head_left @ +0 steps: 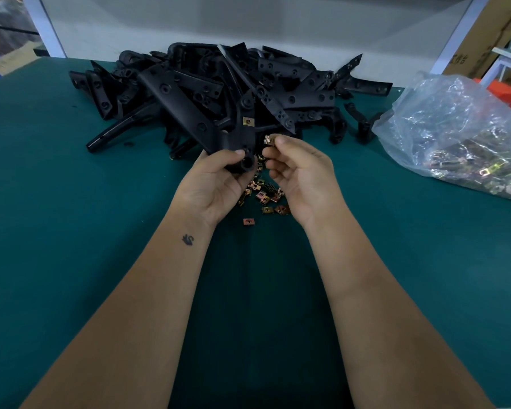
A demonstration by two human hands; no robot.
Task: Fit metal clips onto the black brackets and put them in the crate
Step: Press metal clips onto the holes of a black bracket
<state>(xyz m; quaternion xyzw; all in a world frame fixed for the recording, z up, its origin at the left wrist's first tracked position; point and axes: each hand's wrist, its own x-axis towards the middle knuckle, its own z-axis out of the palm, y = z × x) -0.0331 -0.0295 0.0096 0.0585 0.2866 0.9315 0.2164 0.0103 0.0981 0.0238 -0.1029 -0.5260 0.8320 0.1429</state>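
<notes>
My left hand (pixel 216 184) grips the lower end of a black bracket (pixel 244 134), which stands upright above the table. One brass-coloured clip (pixel 248 121) sits fitted on the bracket's upper part. My right hand (pixel 300 175) pinches another metal clip (pixel 269 140) between thumb and forefinger, just right of the bracket. Below both hands, several loose clips (pixel 264 196) lie scattered on the green table (pixel 71 231). No crate is in view.
A big heap of black brackets (pixel 219 87) fills the back of the table. A clear plastic bag of clips (pixel 460 137) lies at the right. A white wall panel stands behind the heap; cardboard boxes and an orange object show at the far right.
</notes>
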